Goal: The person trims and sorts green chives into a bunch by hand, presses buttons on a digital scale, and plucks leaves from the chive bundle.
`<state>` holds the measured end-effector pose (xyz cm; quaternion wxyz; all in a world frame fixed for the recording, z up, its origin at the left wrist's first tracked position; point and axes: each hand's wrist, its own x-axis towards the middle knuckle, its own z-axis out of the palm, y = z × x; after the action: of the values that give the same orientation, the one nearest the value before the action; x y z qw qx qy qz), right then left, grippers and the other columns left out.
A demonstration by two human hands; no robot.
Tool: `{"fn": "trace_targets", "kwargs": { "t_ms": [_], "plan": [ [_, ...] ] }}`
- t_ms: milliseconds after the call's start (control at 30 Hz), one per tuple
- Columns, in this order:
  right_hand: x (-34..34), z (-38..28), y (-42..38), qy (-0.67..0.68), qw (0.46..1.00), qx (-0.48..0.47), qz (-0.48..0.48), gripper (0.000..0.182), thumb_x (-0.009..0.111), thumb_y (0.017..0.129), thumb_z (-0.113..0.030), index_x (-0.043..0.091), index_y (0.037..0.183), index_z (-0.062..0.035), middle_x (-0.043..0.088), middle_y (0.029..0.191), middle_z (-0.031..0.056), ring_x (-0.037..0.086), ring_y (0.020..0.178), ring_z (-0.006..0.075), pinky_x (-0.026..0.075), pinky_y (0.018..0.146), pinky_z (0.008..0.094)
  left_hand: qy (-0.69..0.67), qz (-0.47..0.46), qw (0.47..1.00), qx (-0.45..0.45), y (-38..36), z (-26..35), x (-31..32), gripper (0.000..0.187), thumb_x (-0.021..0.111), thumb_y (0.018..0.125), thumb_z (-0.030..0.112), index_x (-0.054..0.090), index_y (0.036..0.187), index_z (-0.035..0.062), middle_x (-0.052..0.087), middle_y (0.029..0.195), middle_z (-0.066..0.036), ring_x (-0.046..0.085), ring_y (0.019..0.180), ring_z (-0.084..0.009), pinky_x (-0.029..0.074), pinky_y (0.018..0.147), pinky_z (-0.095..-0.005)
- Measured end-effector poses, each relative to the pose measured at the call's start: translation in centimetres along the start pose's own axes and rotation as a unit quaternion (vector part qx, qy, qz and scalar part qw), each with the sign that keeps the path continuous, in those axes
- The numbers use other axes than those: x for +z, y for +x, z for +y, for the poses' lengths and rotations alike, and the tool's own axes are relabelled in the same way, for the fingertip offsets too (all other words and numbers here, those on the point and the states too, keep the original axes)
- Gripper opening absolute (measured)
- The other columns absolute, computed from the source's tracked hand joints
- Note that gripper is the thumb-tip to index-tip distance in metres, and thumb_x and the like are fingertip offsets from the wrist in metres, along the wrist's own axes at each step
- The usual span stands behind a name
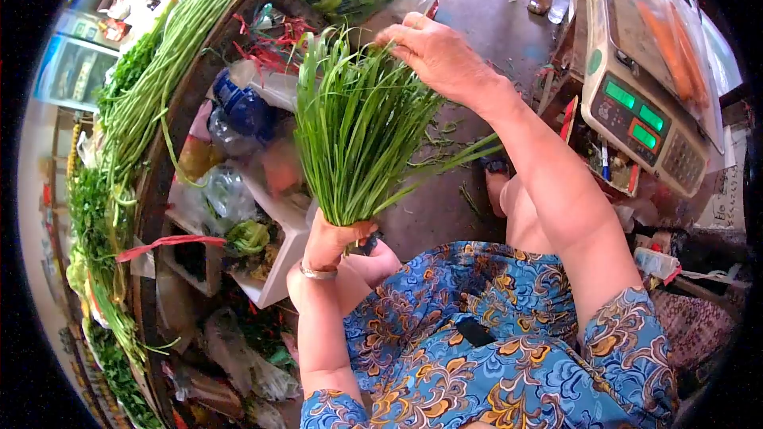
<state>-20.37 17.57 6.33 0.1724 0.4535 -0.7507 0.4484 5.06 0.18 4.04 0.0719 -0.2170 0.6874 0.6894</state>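
Note:
My left hand (pixel 337 243) is wrapped round the lower stems of a bunch of garlic chives (pixel 358 127), which fans out upward with its long green leaves. A few leaves stick out to the right of the bunch. At the top of the leaves is my right hand (pixel 425 48), its fingers bent and pinched together at the leaf tips. Whether a single leaf lies between those fingers is too small to make out.
To the left, a wooden shelf edge (pixel 171 103) carries long beans (pixel 163 71) and leafy greens. A white foam box (pixel 278 270) stands below it. A digital scale (pixel 636 103) stands at the right, near bagged carrots (pixel 671 48). Another person's foot (pixel 540 0) shows at the top.

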Motion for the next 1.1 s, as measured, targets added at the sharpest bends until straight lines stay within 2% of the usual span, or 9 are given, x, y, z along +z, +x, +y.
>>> {"fn": "trace_targets", "kwargs": {
  "t_ms": [333, 600, 633, 667, 733, 800, 867, 1000, 1100],
  "plan": [
    [0.1, 0.3, 0.5, 0.007, 0.999, 0.014, 0.043, 0.01, 0.06, 0.085, -0.014, 0.061, 0.088, -0.0046, 0.058, 0.087, 0.0142, 0.061, 0.081, 0.0343, 0.05, 0.072, 0.0429, -0.011, 0.002, 1.0, -0.007, 0.1, -0.2, -0.1, 0.019, 0.071, 0.068, -0.001, 0.064, 0.085, -0.0002, 0.062, 0.069, -0.005, 0.057, 0.055, -0.0136, 0.046, 0.049, -0.0267],
    [-1.2, 1.0, 1.1, 0.057, 0.982, 0.059, 0.168, 0.012, 0.062, 0.083, -0.014, 0.062, 0.085, -0.0025, 0.062, 0.081, 0.0142, 0.061, 0.081, 0.0323, 0.049, 0.071, 0.0397, -0.048, -0.015, 0.999, 0.008, 0.0, -0.5, -0.2, 0.021, 0.072, 0.068, 0.001, 0.063, 0.088, -0.0007, 0.062, 0.071, -0.006, 0.057, 0.056, -0.0143, 0.046, 0.048, -0.0264],
    [-1.3, 1.2, 1.1, 0.058, 0.984, 0.051, 0.157, 0.013, 0.062, 0.083, -0.014, 0.062, 0.087, -0.0015, 0.063, 0.081, 0.013, 0.063, 0.076, 0.0263, 0.049, 0.069, 0.0362, -0.029, -0.015, 0.999, 0.002, 0.0, -0.6, -0.4, 0.029, 0.073, 0.067, 0.004, 0.063, 0.093, 0.0002, 0.063, 0.074, -0.006, 0.058, 0.058, -0.0151, 0.046, 0.05, -0.0273],
    [-1.2, 1.3, 0.9, 0.059, 0.984, 0.052, 0.158, 0.013, 0.062, 0.083, -0.014, 0.062, 0.087, -0.0015, 0.063, 0.081, 0.013, 0.063, 0.076, 0.0263, 0.049, 0.069, 0.0362, -0.01, -0.015, 1.0, -0.003, 0.0, -0.6, -0.6, 0.036, 0.075, 0.065, 0.008, 0.063, 0.099, 0.0012, 0.064, 0.078, -0.005, 0.058, 0.06, -0.0158, 0.047, 0.052, -0.0283],
    [-0.7, 1.0, 0.6, 0.23, 0.962, 0.138, 0.056, 0.014, 0.061, 0.084, -0.014, 0.062, 0.087, 0.0001, 0.063, 0.076, 0.0108, 0.061, 0.07, 0.0185, 0.048, 0.066, 0.0327, -0.01, -0.006, 1.0, -0.016, -0.1, -0.5, -0.7, 0.037, 0.076, 0.065, 0.008, 0.063, 0.099, 0.0014, 0.064, 0.079, -0.005, 0.058, 0.061, -0.016, 0.047, 0.053, -0.0284],
    [-0.5, 1.0, 0.4, 0.234, 0.963, 0.122, 0.059, 0.016, 0.06, 0.085, -0.013, 0.063, 0.09, 0.0012, 0.063, 0.073, 0.0095, 0.059, 0.067, 0.0132, 0.047, 0.064, 0.0304, -0.011, 0.003, 0.999, -0.03, -0.1, -0.6, -0.9, 0.038, 0.076, 0.065, 0.007, 0.063, 0.1, 0.0017, 0.064, 0.079, -0.005, 0.059, 0.062, -0.0162, 0.048, 0.053, -0.0285],
    [-1.0, 0.7, 0.2, 0.208, 0.969, 0.13, -0.035, 0.014, 0.057, 0.092, -0.011, 0.064, 0.101, -0.0022, 0.059, 0.077, -0.0023, 0.051, 0.066, 0.0045, 0.043, 0.06, 0.0211, -0.039, -0.005, 0.999, -0.022, -0.1, -1.0, -1.2, 0.039, 0.076, 0.065, 0.008, 0.062, 0.101, 0.0017, 0.065, 0.081, -0.006, 0.06, 0.062, -0.0166, 0.048, 0.053, -0.029],
    [-0.4, 0.2, 0.1, 0.2, 0.972, 0.12, -0.031, 0.021, 0.065, 0.089, -0.016, 0.066, 0.106, -0.0035, 0.057, 0.074, -0.0032, 0.05, 0.068, 0.0059, 0.042, 0.062, 0.0233, -0.038, -0.013, 0.999, -0.011, -0.1, -1.0, -1.1, 0.039, 0.077, 0.065, 0.008, 0.062, 0.101, 0.0015, 0.065, 0.082, -0.006, 0.06, 0.062, -0.017, 0.048, 0.051, -0.0291],
    [-0.4, -0.2, 0.1, 0.156, 0.976, 0.143, -0.052, 0.025, 0.069, 0.086, -0.017, 0.066, 0.107, -0.0033, 0.058, 0.074, 0.0014, 0.052, 0.069, 0.0087, 0.043, 0.064, 0.0263, -0.046, -0.024, 0.999, -0.01, -0.1, -1.0, -1.0, 0.038, 0.077, 0.066, 0.01, 0.062, 0.099, 0.0012, 0.065, 0.081, -0.006, 0.06, 0.062, -0.0165, 0.048, 0.051, -0.0288]
  ]
}}
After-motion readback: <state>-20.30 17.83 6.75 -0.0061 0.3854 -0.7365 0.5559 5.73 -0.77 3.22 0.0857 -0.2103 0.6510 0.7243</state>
